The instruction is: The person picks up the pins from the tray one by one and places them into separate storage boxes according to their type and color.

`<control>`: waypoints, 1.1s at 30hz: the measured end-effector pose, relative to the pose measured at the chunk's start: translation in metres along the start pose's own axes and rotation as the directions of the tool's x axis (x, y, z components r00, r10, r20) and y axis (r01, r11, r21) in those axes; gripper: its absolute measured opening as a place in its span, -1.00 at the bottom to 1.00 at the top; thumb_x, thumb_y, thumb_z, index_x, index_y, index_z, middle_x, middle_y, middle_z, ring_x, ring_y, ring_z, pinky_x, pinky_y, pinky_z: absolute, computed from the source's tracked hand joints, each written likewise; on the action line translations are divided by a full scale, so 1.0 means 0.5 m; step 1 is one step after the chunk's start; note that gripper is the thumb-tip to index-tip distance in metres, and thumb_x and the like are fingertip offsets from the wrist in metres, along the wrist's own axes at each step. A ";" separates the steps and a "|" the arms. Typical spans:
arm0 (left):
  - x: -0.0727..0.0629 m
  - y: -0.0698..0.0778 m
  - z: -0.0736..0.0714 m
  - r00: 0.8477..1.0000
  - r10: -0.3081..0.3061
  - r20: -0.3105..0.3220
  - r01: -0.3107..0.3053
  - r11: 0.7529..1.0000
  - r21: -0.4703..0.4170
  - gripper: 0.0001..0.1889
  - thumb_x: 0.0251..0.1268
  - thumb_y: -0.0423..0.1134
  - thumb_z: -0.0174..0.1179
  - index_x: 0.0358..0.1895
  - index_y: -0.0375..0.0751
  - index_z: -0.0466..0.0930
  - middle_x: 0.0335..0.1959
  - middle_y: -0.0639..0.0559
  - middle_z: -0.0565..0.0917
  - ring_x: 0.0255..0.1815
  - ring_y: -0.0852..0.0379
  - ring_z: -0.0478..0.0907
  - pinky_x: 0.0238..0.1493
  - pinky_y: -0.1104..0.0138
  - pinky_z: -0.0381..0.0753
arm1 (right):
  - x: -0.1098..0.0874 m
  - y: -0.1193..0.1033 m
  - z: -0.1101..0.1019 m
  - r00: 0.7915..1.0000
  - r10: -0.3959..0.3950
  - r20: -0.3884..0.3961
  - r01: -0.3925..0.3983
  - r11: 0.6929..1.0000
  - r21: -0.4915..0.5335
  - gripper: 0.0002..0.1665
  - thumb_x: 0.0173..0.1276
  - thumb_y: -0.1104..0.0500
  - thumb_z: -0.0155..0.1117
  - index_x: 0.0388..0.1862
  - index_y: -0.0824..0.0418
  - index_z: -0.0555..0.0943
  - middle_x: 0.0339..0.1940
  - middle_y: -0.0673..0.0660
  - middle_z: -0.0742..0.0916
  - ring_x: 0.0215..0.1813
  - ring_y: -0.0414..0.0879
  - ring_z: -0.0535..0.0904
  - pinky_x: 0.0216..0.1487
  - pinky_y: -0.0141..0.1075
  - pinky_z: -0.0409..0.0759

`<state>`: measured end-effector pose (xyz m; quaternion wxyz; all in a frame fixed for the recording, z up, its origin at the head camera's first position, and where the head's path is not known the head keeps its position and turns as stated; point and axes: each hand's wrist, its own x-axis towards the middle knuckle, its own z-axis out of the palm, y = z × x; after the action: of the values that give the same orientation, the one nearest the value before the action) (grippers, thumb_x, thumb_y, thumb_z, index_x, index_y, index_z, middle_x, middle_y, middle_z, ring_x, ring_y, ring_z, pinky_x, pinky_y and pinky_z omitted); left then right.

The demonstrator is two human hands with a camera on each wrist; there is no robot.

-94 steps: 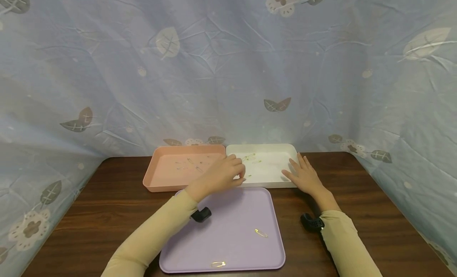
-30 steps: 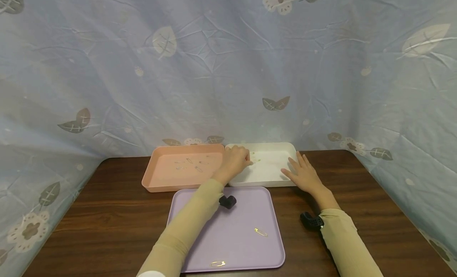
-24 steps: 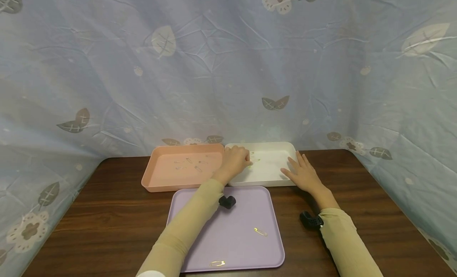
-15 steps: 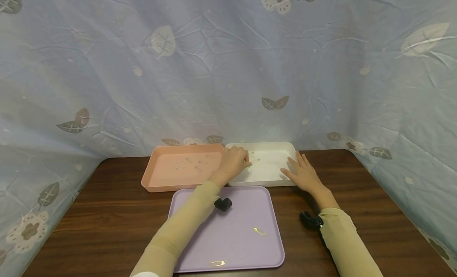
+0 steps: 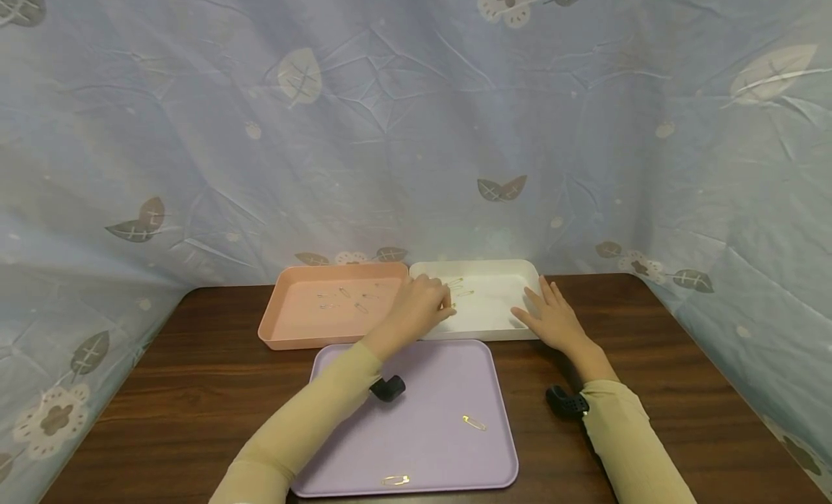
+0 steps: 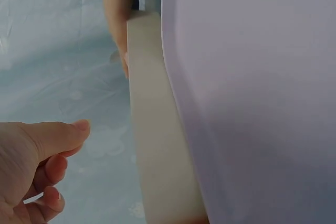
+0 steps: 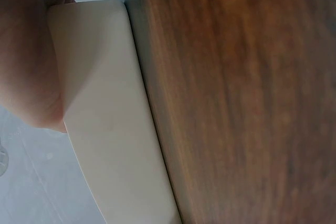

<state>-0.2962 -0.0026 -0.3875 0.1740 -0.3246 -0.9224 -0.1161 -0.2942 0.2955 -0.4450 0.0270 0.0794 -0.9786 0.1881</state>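
Observation:
My left hand is over the left part of the white tray, its fingers loosely bent. In the left wrist view, the thumb and forefinger of the left hand come together with nothing visible between them. Just beyond its fingertips, several gold safety pins lie in the white tray. My right hand rests on that tray's right edge with fingers spread. On the lilac tray lie two more gold pins: one safety pin to the right, another safety pin near the front rim.
A pink tray holding several silver safety pins stands left of the white tray. All three trays sit on a dark wooden table. A blue patterned curtain hangs behind the table and along its sides.
Since three seconds ago, my left hand went further into the white tray, then drew back toward the near left. A gold pin now shows by its fingertips. My right hand stays put.

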 end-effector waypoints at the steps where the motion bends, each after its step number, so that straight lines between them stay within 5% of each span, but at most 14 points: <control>1: -0.006 0.001 -0.003 1.000 0.009 0.000 -0.009 1.000 0.001 -0.82 0.18 -0.01 0.35 -0.46 0.05 0.64 -0.49 0.20 0.59 -0.42 0.18 0.38 -0.25 0.28 0.32 | 0.000 -0.001 0.000 1.000 0.000 -0.002 0.000 1.000 0.000 -0.06 0.45 -0.36 -0.10 0.53 0.26 0.15 0.59 0.43 -0.06 0.57 0.44 -0.21 0.44 0.38 -0.12; 22: -0.136 0.006 -0.060 0.986 0.130 -0.103 -0.132 0.991 -0.022 -0.85 0.09 -0.13 0.41 -0.52 0.05 0.62 -0.55 0.24 0.52 -0.43 0.24 0.34 -0.27 0.34 0.18 | 0.000 0.000 0.002 1.000 -0.001 0.002 0.001 1.000 0.003 -0.08 0.46 -0.33 -0.09 0.53 0.28 0.15 0.59 0.43 -0.07 0.57 0.44 -0.22 0.44 0.38 -0.12; 33: -0.211 0.012 -0.085 0.989 0.130 -0.071 -0.134 0.989 -0.065 -0.87 0.08 -0.05 0.42 -0.49 0.11 0.65 -0.52 0.25 0.54 -0.34 0.24 0.32 -0.24 0.37 0.16 | 0.004 0.004 0.003 1.000 -0.011 0.010 0.011 1.000 -0.007 -0.05 0.45 -0.36 -0.11 0.53 0.29 0.14 0.58 0.45 -0.07 0.56 0.45 -0.22 0.42 0.41 -0.13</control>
<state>-0.2052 -0.0710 -0.3901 0.2007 -0.3867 -0.8880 -0.1470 -0.2965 0.2966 -0.4469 0.0233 0.0854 -0.9789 0.1843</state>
